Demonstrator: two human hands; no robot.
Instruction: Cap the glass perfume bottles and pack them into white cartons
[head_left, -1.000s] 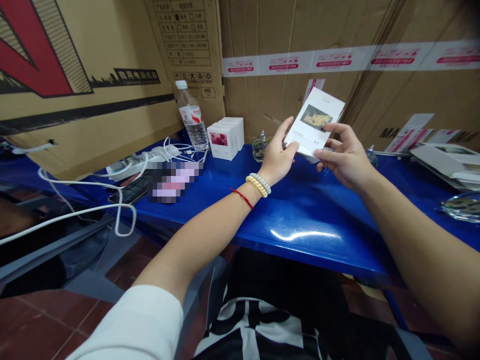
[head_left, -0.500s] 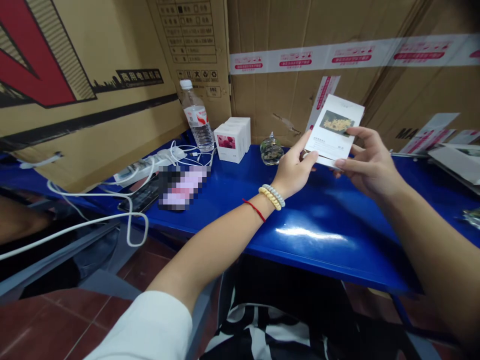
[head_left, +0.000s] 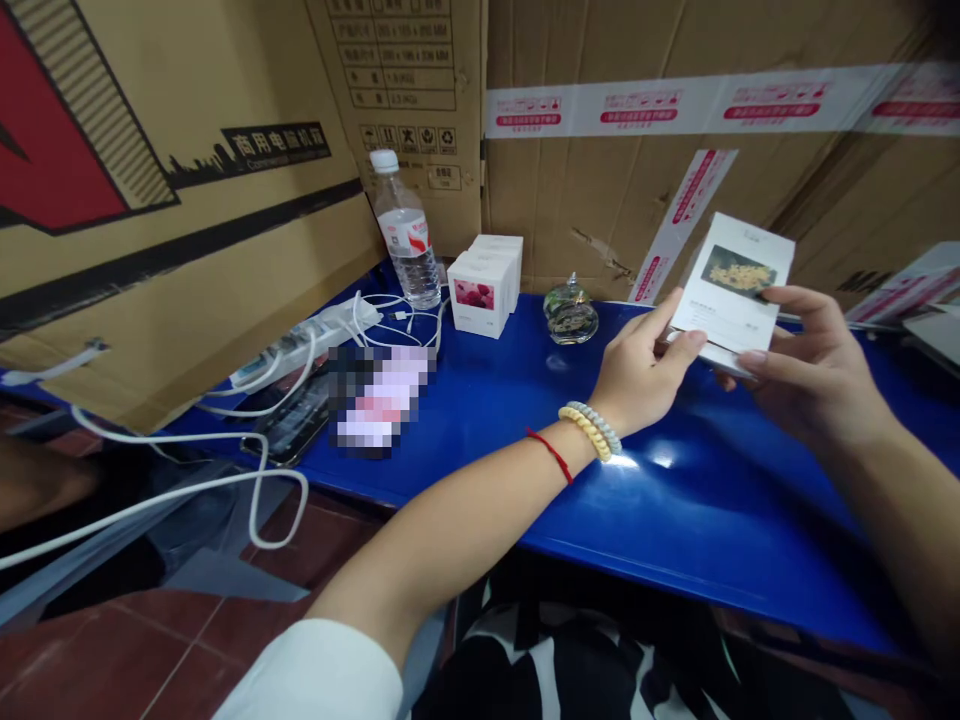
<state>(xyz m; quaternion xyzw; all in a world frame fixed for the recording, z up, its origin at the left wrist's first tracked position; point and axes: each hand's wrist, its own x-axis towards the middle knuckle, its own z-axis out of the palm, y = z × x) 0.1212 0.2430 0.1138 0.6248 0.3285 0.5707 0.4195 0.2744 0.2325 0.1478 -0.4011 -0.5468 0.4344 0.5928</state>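
Observation:
A white carton (head_left: 731, 310) with a picture of yellow flowers is held up over the blue table (head_left: 480, 420). My left hand (head_left: 641, 365) grips its lower left corner, thumb on the front. On the other side, my right hand (head_left: 814, 360) holds the lower right edge between thumb and fingers. A thin gap shows along the carton's bottom edge; its contents, if any, cannot be seen. Left of my left hand stands a small round glass bottle (head_left: 570, 312) with a pointed stopper. Several white boxes (head_left: 486, 290), the front one with a pink flower picture, stand farther left.
A water bottle (head_left: 409, 240) stands at the back by large cardboard boxes (head_left: 570, 190). A power strip (head_left: 315, 335) with white cables, a dark phone (head_left: 292, 420) and a pixelated pink screen (head_left: 382, 400) lie left. White papers (head_left: 934, 330) lie at the far right.
My view has shifted slightly, so the table things sit a little differently. Both hands still hold the carton, which now appears farther right and lower in view, its side face showing a bit more.

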